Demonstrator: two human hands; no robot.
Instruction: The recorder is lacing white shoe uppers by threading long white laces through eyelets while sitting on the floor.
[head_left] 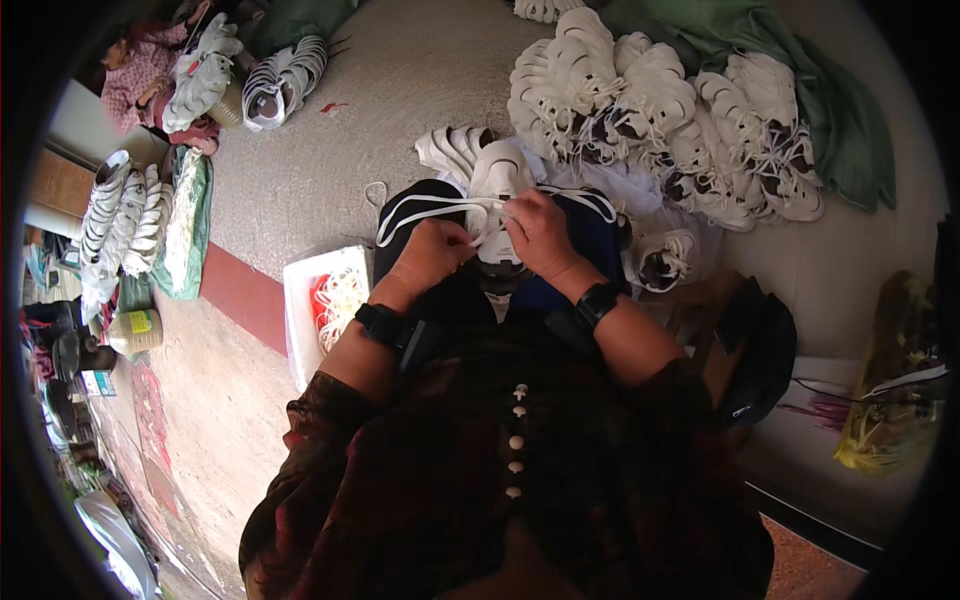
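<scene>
A white shoe upper [497,172] lies on my lap between my knees, its toe pointing away from me. A flat white shoelace [408,203] runs across it, with one loop out to the left and another over to the right. On the left side of the shoe, my left hand [432,258] is closed with fingertips pinched on the lace. My right hand [541,236] is closed over the upper's right side, gripping the lace near the middle. The exact point where each fingertip meets the lace is partly hidden by the fingers.
Beside my left knee stands a white box [299,300] holding bundled laces [343,297]. A large heap of white shoes [640,105] lies ahead right, against green sacking [850,130]. More stacked uppers [125,215] sit at far left. A person [150,75] sits at upper left.
</scene>
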